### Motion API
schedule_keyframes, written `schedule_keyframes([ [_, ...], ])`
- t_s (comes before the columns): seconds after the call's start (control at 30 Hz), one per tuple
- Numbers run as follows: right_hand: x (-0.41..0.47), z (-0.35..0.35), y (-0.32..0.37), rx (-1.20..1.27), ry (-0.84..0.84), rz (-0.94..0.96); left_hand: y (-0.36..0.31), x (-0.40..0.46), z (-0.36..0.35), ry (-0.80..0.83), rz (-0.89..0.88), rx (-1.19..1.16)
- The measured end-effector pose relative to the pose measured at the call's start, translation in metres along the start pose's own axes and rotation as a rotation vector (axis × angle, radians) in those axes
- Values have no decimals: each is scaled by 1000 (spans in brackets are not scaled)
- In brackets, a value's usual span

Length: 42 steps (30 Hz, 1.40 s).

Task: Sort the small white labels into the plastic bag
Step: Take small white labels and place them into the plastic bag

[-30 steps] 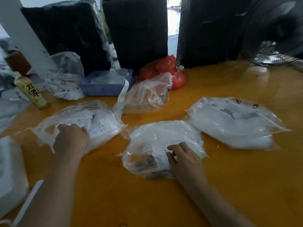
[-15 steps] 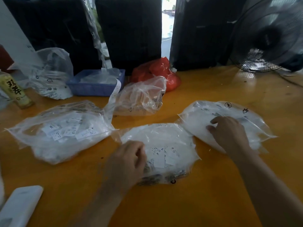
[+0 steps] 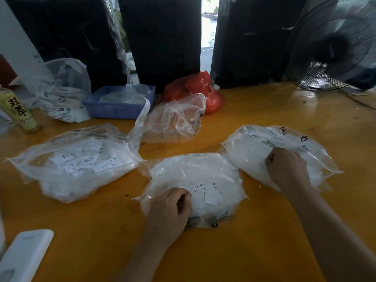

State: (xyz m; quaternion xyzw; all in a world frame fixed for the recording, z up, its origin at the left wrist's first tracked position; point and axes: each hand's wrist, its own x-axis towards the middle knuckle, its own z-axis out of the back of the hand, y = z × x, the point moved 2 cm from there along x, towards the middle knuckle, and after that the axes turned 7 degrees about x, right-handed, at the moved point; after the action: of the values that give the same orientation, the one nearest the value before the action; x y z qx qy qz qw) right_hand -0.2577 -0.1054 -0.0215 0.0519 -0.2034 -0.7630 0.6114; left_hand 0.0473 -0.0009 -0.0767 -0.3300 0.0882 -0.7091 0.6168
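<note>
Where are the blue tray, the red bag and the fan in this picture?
blue tray (image 3: 114, 107), head view, on its front wall.
red bag (image 3: 195, 86), head view, on its upper bulge, behind the clear bag.
fan (image 3: 333, 47), head view, on the dark hub behind the grille.

orange-yellow wooden table (image 3: 264, 251) fills foreground, glossy, catching pale reflections toward far right. three tall black wrapped blocks (image 3: 162, 41) stand along far edge, clear film loose on left one. narrow gap (image 3: 208, 23) between middle and right blocks shows bright daylight, wet-looking ground outside. black wire-cage fan (image 3: 333, 47) at right rear, cable trailing over tabletop. white slanted post (image 3: 18, 43) at upper left. light dim, cool, coming from rear.
</note>
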Motion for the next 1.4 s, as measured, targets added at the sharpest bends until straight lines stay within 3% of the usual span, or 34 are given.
schedule_keyframes([
  [0.3,1,19,-1,127,-205,14,0,0,2,7,30,-39],
  [0.5,2,24,-2,97,-105,-5,-1,-1,4,-1,43,-46],
  [0.67,-4,41,2,257,-383,87,0,-1,5,-2,47,-51],
  [0.9,-8,47,8,449,-422,31,2,-1,5,-2,46,-92],
  [0.97,-17,50,17,671,-336,-13,3,-3,6,-10,59,-130],
  [1.1,-58,43,52,1108,114,34,2,-4,11,-57,143,-301],
  [1.27,-111,8,93,1140,374,43,-10,-4,22,77,141,-570],
  [1.4,-127,-10,107,1092,411,58,-16,-1,25,109,196,-627],
])
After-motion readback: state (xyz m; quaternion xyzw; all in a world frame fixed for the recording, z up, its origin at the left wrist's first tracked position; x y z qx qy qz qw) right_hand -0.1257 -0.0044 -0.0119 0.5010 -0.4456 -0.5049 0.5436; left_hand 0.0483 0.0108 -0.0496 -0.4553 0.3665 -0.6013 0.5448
